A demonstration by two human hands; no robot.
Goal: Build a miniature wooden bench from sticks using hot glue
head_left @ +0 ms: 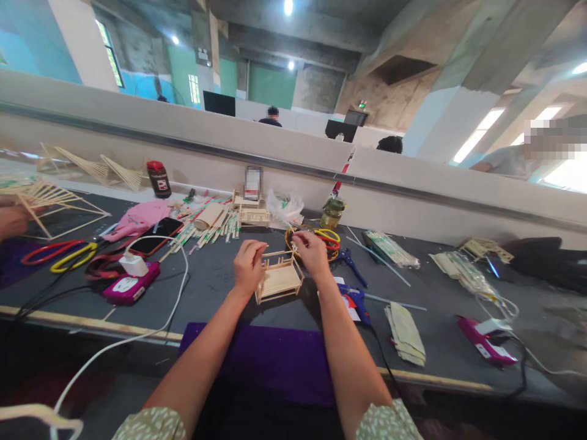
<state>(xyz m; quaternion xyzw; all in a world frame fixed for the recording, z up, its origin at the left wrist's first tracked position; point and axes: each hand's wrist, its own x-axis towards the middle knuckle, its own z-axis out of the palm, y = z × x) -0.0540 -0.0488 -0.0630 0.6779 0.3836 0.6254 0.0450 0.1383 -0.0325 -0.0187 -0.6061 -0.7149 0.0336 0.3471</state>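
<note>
A small model bench of pale wooden sticks [280,282] stands upright on the dark table in front of me, with a slatted base and a low railing at its back. My left hand [249,267] is at the bench's left end, fingers bent and closed together; it covers that end, so what they grip is hidden. Over the right rear corner is my right hand [313,253], its thumb and fingertips pinched together. A thin pale bit shows by those fingertips, too small to name. Close to my right hand lies a blue hot glue gun [360,304].
Loose sticks [220,225], a phone [158,235] and red-yellow scissors [73,255] lie left. A power strip [131,283] trails a white cable. Blue clippers [352,267], a jar [332,212] and a folded cloth [405,333] are right. Another person's hand [13,217] is far left.
</note>
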